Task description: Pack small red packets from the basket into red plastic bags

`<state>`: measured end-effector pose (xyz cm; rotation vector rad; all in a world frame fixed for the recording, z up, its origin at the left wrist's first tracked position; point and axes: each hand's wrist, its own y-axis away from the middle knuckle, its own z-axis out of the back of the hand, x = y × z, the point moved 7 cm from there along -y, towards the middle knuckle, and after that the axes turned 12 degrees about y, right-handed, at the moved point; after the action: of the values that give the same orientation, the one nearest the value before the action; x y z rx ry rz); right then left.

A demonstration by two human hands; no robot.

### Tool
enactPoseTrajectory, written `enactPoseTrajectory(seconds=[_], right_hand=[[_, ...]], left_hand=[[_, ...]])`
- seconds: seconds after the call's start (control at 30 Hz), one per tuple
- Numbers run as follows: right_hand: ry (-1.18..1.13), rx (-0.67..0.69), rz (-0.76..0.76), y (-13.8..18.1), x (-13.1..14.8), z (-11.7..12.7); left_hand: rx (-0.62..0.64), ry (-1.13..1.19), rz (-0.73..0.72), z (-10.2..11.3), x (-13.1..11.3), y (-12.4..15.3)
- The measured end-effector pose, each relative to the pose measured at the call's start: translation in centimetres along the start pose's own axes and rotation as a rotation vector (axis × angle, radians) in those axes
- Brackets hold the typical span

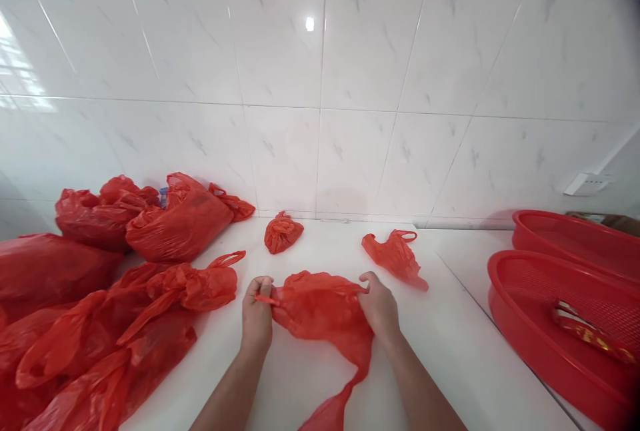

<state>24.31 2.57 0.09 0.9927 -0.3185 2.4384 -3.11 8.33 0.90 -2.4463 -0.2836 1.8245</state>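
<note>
Stretched between my two hands is a thin red plastic bag (320, 304), its lower end trailing in a twist toward the table's near edge. My left hand (257, 311) pinches its left side, where a short strip pokes past the thumb. At the opposite side my right hand (381, 306) is closed on the bag's upper right edge. Beyond it on the white table (320, 238) lie a small bunched red bag (283, 232) and a flattened red bag (397, 258) with a loop handle. Whatever the held bag contains, if anything, I cannot make out.
Several filled red bags (180, 218) are heaped along the left side. Two red plastic baskets (530, 344) stand at the right; the nearer holds a red and gold packet (593, 332). A tiled wall (360, 158) closes off the back, with a white power strip (589, 184) at right.
</note>
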Motion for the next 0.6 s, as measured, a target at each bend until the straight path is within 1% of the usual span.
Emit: enactPoseTrajectory(seconds=[0.03,0.07,0.1,0.2,0.27,0.33,0.4,0.5,0.53,0.6], right_hand=[[0.011,-0.028,-0.018,-0.3,-0.5,0.3],[0.002,-0.034,-0.024,-0.5,-0.9,0.4],[-0.002,-0.037,-0.019,-0.6,-1.0,0.4],[-0.013,-0.021,0.028,-0.4,-0.5,0.0],[-0.02,-0.006,0.055,-0.1,0.0,-0.5],[-0.035,0.001,0.07,0.2,0.5,-0.9],[-0.056,0.004,0.082,0.2,0.7,-1.0],[-0.059,0.0,0.069,-0.1,0.3,-0.3],[-0.044,-0.015,0.05,-0.4,-0.2,0.2],[0.006,-0.07,-0.004,-0.8,-1.2,1.5]], left_hand=[[-0.045,0.064,0.045,0.7,0.3,-0.4],[-0.053,0.107,0.086,1.0,0.5,-0.6],[-0.021,0.121,0.119,0.9,0.6,-0.7],[0.179,0.068,0.189,-1.0,0.6,0.0],[0.311,-0.034,0.178,-2.3,0.5,0.8],[0.378,-0.14,0.155,-3.1,0.8,1.4],[0.42,-0.174,0.186,-3.3,1.5,1.7],[0.49,-0.137,0.272,-3.5,2.4,1.9],[0.507,-0.091,0.306,-3.5,2.4,1.9],[0.497,0.09,0.374,-3.5,2.1,1.9]])
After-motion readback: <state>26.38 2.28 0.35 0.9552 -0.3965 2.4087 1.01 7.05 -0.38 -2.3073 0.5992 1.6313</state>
